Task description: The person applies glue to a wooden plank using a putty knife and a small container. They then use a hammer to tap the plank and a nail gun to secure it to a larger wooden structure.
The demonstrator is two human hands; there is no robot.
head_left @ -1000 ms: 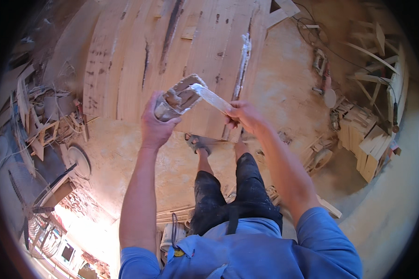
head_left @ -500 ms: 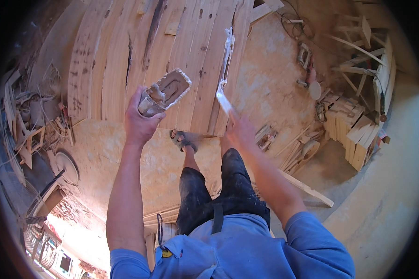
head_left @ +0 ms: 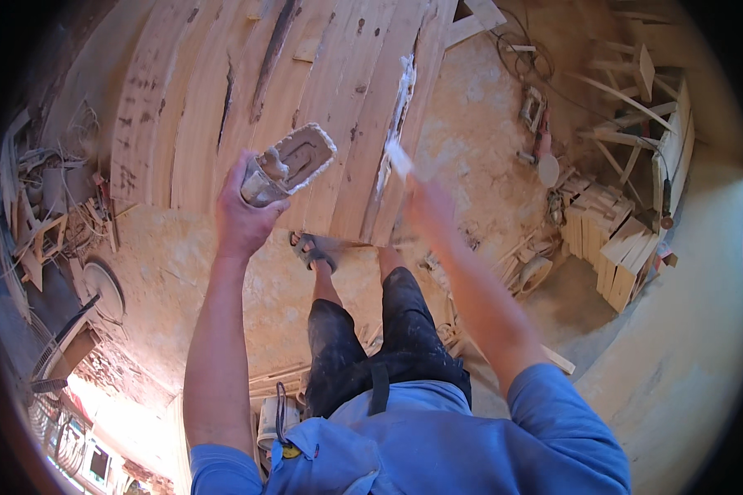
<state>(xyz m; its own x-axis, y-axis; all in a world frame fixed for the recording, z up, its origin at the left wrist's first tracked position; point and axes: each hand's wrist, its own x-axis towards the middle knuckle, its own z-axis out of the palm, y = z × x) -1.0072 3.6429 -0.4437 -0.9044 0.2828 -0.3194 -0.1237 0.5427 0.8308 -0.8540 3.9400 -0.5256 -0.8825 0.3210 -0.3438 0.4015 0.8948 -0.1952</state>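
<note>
Tub in the left hand, scraper in the right, over the boards.
The left hand (head_left: 246,219) clasps the near end of the tub (head_left: 262,189), thumb on one side, fingers round the other; the tub tilts up and right from it, open side showing, above the boards (head_left: 326,99) and between the two hands. The right hand (head_left: 428,206), well apart from the tub, is blurred but seems closed round the lower part of the pale scraper (head_left: 399,158), which points up and left from it. The scraper's far end is at the streak of white filler (head_left: 405,82) along a gap near the boards' right edge; whether it touches, I cannot tell.
</note>
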